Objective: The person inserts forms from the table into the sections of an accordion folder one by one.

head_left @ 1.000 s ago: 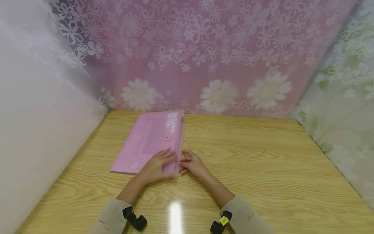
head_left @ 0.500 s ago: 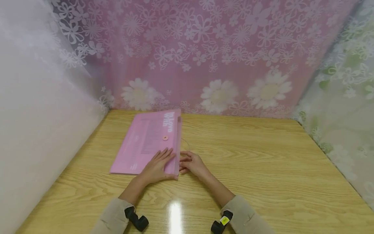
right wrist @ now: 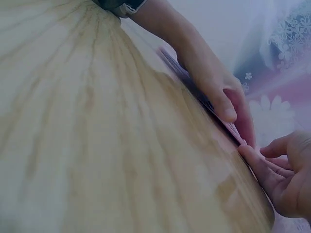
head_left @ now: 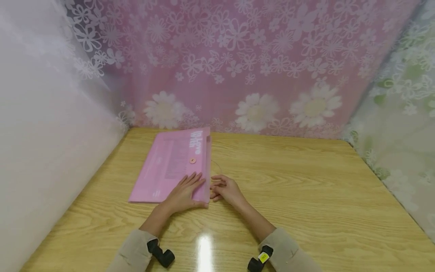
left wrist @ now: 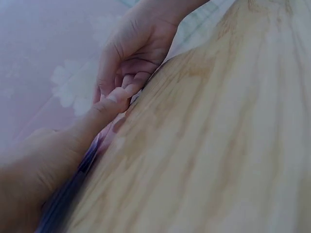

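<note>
In the head view a pink translucent file folder [head_left: 154, 166] lies on the table, with white lettering and a round button [head_left: 192, 161] near its right side. Dark rows show through the cover. My left hand [head_left: 185, 193] rests on its lower right part, fingers spread and straight, thumb along the near corner. Right at the folder's open edge is my right hand [head_left: 227, 190], its fingers loosely bent and the fingertips against that edge. A thin string [head_left: 218, 165] curves from the folder's edge towards the right fingers. Both wrist views show the hands meeting at the folder's edge [right wrist: 228, 127].
The wood-grain table [head_left: 306, 189] stretches to the right and front. A pink flowered curtain [head_left: 217, 75] stands behind it, a white wall [head_left: 51, 132] on the left and a green-white flowered sheet [head_left: 404, 113] on the right. Black wrist cameras [head_left: 163, 257] sit at both sleeves.
The folder has turned and shifted slightly left, and its right edge, raised and gaping a second ago, now lies flatter. My left fingers have spread out on the cover. The right hand has barely moved.
</note>
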Action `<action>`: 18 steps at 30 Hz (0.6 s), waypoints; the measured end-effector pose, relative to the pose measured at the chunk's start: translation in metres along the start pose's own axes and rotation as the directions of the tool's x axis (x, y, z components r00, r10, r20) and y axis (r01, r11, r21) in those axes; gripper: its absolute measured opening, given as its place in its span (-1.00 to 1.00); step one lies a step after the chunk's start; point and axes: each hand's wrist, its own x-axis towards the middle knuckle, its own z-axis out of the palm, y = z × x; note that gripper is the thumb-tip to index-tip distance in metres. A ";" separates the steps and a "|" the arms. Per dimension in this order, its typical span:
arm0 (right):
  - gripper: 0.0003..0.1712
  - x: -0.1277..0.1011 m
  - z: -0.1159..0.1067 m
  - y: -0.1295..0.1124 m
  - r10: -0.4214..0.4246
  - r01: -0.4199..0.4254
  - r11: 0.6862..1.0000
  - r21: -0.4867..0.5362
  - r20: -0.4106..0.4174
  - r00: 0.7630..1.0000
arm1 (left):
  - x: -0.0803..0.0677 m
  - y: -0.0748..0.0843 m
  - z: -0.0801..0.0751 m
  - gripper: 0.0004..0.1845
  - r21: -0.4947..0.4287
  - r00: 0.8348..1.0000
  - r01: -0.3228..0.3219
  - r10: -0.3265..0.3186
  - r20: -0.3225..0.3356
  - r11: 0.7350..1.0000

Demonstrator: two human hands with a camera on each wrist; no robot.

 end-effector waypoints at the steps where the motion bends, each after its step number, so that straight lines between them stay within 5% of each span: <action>1: -0.59 0.000 -0.002 -0.001 0.001 -0.001 1.000 -0.002 0.004 1.000 | 0.000 0.000 -0.001 0.00 0.000 1.000 -0.002 0.002 0.005 1.000; 8: -0.61 -0.004 -0.037 -0.017 -0.017 0.014 0.996 -0.085 -0.028 0.999 | 0.000 0.004 -0.021 -0.10 -0.046 1.000 -0.030 0.030 0.006 0.998; 13: -0.64 -0.008 -0.078 -0.043 -0.114 0.095 0.946 -0.310 -0.045 0.992 | 0.019 0.016 -0.048 -0.26 -0.020 0.998 -0.062 0.062 -0.013 0.998; 15: -0.63 -0.007 -0.095 -0.053 -0.184 0.137 0.862 -0.488 -0.049 0.982 | 0.032 0.024 -0.058 -0.30 0.016 0.999 -0.038 0.039 -0.013 0.999; 18: -0.59 -0.002 -0.121 -0.061 -0.277 0.152 0.637 -0.755 -0.040 0.960 | 0.055 0.040 -0.068 -0.28 0.059 0.999 0.033 -0.033 -0.003 0.998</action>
